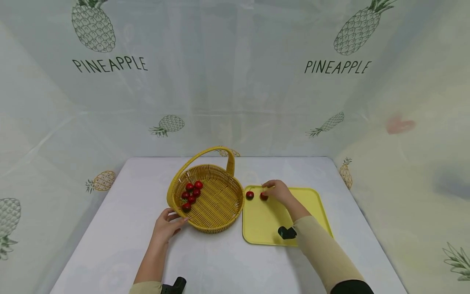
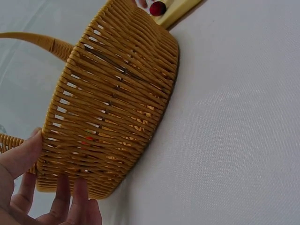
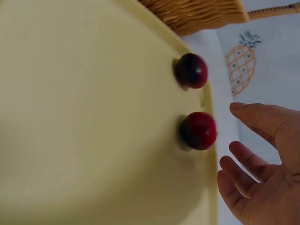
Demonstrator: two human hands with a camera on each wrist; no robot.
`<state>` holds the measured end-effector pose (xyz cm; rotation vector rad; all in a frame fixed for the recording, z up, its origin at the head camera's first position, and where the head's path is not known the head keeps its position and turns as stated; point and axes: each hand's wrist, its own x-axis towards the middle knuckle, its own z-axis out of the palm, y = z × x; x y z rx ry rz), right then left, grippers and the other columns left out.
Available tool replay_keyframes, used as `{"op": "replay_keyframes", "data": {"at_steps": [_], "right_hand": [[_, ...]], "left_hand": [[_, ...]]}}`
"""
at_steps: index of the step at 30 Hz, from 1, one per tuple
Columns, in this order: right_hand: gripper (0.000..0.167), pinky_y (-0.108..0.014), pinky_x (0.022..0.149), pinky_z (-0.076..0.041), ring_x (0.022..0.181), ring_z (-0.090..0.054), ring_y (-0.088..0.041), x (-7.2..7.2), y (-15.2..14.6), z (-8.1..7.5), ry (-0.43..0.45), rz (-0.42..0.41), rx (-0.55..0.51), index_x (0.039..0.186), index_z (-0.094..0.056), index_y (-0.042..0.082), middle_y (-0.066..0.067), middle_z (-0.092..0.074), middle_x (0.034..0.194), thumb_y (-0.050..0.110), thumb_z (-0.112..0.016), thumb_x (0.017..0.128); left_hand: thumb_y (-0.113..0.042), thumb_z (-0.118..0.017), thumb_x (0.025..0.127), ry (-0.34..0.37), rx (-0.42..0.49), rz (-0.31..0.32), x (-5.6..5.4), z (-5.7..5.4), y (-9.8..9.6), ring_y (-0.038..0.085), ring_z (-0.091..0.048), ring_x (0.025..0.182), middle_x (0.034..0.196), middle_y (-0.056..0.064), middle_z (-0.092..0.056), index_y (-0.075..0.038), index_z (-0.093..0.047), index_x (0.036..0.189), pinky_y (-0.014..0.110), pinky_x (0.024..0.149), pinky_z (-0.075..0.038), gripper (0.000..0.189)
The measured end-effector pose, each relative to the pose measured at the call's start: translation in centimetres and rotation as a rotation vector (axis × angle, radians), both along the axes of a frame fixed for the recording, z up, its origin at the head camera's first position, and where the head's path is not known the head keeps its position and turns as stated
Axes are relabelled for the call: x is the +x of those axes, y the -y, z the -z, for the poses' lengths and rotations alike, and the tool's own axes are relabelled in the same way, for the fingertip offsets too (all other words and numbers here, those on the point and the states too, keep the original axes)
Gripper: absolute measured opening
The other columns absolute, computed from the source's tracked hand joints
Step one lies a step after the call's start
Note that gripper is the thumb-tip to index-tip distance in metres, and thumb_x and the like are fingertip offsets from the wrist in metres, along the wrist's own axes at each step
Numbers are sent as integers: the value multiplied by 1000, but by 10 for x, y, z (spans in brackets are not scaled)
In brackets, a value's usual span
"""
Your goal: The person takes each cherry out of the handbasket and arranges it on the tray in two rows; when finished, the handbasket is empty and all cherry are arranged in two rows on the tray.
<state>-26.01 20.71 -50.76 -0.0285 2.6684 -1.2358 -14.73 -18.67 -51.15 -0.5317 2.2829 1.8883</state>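
A round yellow-brown wicker basket (image 1: 220,200) with an arched handle stands left of centre, several red cherries (image 1: 192,199) gathered on its left side. My left hand (image 1: 165,226) holds the basket's near left rim, thumb at the rim and fingers against the outer weave (image 2: 108,108). Over the far left part of a yellow tray (image 1: 286,216), my right hand (image 1: 278,191) reaches toward a dark red cherry (image 1: 263,196). Its thumb and fingers are spread apart beside that cherry (image 3: 199,131) in the right wrist view. A second cherry (image 1: 249,195) lies to the left, by the tray's edge.
Both basket and tray stand on a white-covered table (image 1: 117,232), the tray just right of the basket. A pale curtain (image 1: 235,81) printed with pineapples hangs behind the table. The basket's handle (image 1: 205,152) arches above its far side.
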Motion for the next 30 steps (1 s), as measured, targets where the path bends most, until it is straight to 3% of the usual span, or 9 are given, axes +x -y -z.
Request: {"op": "replay_keyframes", "data": {"at_steps": [7, 14, 19, 22, 30], "right_hand": [[27, -38, 73, -51, 97, -59, -29, 1, 14, -30, -57, -104, -5, 116, -69, 4, -19, -59, 122, 9, -70, 90], [27, -39, 77, -52, 96, -61, -24, 8, 39, -55, -72, -202, -48, 116, -71, 9, -14, -63, 117, 9, -71, 89], [29, -30, 64, -48, 78, -59, -14, 11, 62, -60, -45, -240, -115, 118, -70, 9, -10, -64, 116, 10, -71, 89], [29, -34, 60, -47, 76, -58, -18, 12, 77, -61, -29, -274, -151, 119, -69, 6, -14, -63, 118, 8, -70, 90], [29, -34, 76, -52, 98, -60, -22, 13, 108, -62, -51, -350, -132, 118, -70, 8, -13, -63, 119, 6, -71, 89]], "left_hand": [[-18, -80, 83, -5, 6, -1, 0, -1, 0, 26, -56, 102, 125, 22, -55, -2, -47, 133, 40, 79, -50, 62], [-16, -79, 83, 0, 1, -18, 1, 0, -1, 25, -56, 99, 125, 21, -55, -3, -48, 132, 40, 79, -50, 59], [-15, -79, 84, -3, 6, -23, 2, -1, -2, 25, -57, 99, 125, 22, -55, -3, -49, 132, 40, 79, -50, 57], [-14, -77, 85, -3, 11, -21, 3, -2, -2, 24, -57, 98, 125, 22, -54, -2, -48, 133, 41, 80, -50, 57], [-11, -76, 86, -6, 12, -17, 3, -3, -3, 23, -58, 98, 124, 22, -55, -2, -48, 133, 43, 82, -50, 55]]}}
